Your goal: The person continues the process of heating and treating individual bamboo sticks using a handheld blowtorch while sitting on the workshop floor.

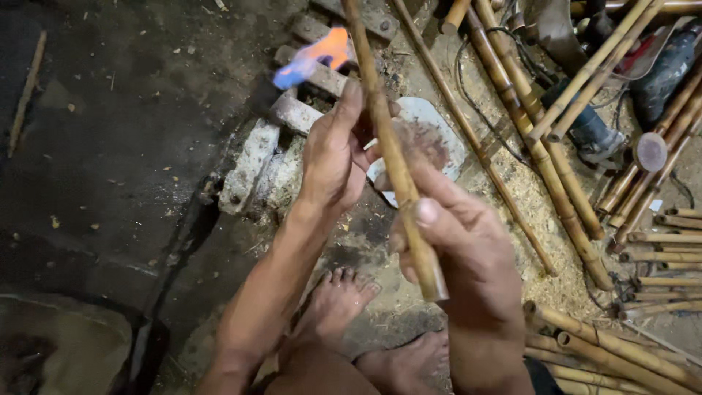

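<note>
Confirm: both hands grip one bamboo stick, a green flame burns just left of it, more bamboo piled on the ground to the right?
Not quite: the flame is blue and orange, not green, as the head view shows. The rest stands: the left hand and right hand both grip one bamboo stick, the flame burns just left of it, and more bamboo lies piled on the ground to the right.

Setting: a rough floor-level craft workshop for working bamboo cane. Evidence: many cut bamboo poles (556,183) lying loose and in stacks at right, sawdust and shavings (534,241) spread over the dirty ground, a handheld power tool (592,132) with its black cord (475,102) among the poles, and a blue-orange torch flame (314,57) burning over worn metal brackets (256,164).
</note>
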